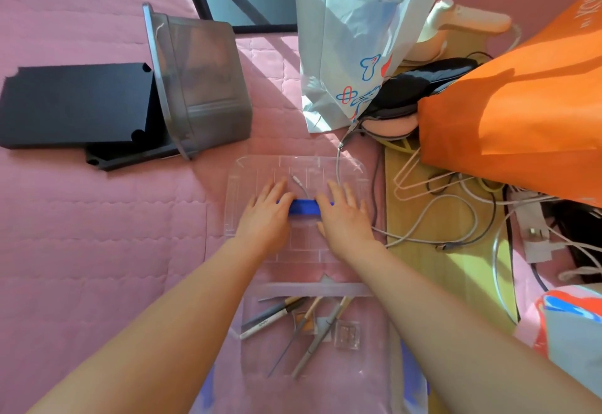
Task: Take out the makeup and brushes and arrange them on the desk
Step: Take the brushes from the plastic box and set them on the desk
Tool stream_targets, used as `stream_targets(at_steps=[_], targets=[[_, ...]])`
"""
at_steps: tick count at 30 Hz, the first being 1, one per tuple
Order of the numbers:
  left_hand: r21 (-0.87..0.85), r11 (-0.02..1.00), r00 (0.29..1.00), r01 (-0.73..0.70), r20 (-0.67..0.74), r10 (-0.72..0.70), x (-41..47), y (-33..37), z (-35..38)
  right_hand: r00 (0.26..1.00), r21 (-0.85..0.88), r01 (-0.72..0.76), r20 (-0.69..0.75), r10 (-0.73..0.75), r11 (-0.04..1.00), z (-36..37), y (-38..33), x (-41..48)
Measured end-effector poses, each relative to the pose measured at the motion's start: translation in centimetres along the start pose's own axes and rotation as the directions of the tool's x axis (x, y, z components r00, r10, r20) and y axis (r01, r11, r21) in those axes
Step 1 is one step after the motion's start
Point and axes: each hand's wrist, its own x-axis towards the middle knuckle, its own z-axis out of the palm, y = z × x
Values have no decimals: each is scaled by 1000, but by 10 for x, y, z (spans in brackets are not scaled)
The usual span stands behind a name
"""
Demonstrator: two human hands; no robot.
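Brushes (316, 341) and small makeup pans (348, 333) lie inside the clear box (325, 290) at the near edge, on the pink quilt (97, 234). Just beyond, the clear lid (293, 166) lies flat on the quilt. Left hand (265, 210) and right hand (345, 215) rest on the lid, fingers extended and grasping nothing, either side of its blue handle (303, 207).
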Motion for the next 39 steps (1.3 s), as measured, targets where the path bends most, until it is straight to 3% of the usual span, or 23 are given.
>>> stream_targets(at_steps=[5, 10, 14, 22, 27, 33, 39], targets=[[-145, 989, 999, 17, 51, -10, -11, 7, -21, 996, -37, 58, -59, -60, 998, -18, 1, -12], [-233, 972, 975, 21, -210, -71, -48, 19, -42, 973, -36, 109, -201, -114, 993, -42, -6, -41], [-213, 974, 921, -80, -390, -9, -82, 33, -54, 954, -27, 142, -261, -144, 989, -60, -12, -77], [-140, 967, 843, -215, -527, 111, -150, 58, -51, 937, 24, 172, -314, -156, 985, -56, -15, -148], [-139, 964, 833, -224, -542, 115, -189, 67, -31, 926, 112, 204, -344, -155, 972, -35, -18, -195], [-176, 965, 869, -196, -487, 88, -221, 66, 5, 926, 150, 232, -336, -171, 961, 10, -20, -230], [-154, 986, 958, -69, -285, 22, -226, 59, 38, 990, 170, 121, -96, -106, 978, 44, -18, -234]])
